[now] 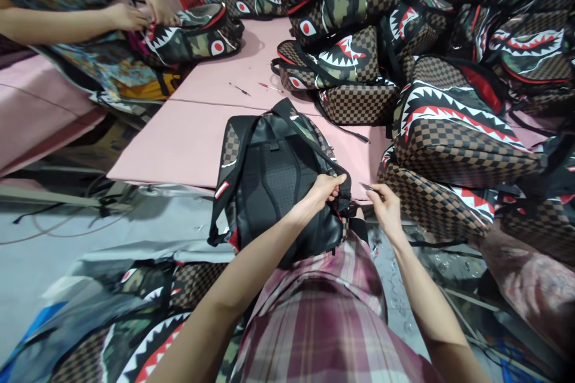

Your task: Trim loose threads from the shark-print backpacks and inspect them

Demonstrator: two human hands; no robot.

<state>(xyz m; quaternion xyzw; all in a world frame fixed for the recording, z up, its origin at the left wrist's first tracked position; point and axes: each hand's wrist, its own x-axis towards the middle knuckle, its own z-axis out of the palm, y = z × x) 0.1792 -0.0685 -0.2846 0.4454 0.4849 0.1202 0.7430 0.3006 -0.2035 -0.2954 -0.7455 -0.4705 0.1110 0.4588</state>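
A black-backed backpack [278, 185] lies with its padded back panel up at the near edge of the pink table, partly over my lap. My left hand [324, 191] is closed on its right shoulder strap [339, 169], near the buckle. To the right of the backpack, my right hand [387, 209] is closed around a small pointed metal tool [366, 187], which looks like thread snips. The tool's tip points left toward the strap and is apart from it. Most of the tool is hidden in my fingers.
Checkered shark-mouth backpacks [458, 125] are piled on the right and at the back of the pink table [179, 143]. Two pens [271, 87] lie mid-table. At upper left, a co-worker's hands [157, 9] handle another backpack [197, 36]. More bags [148, 335] lie at lower left.
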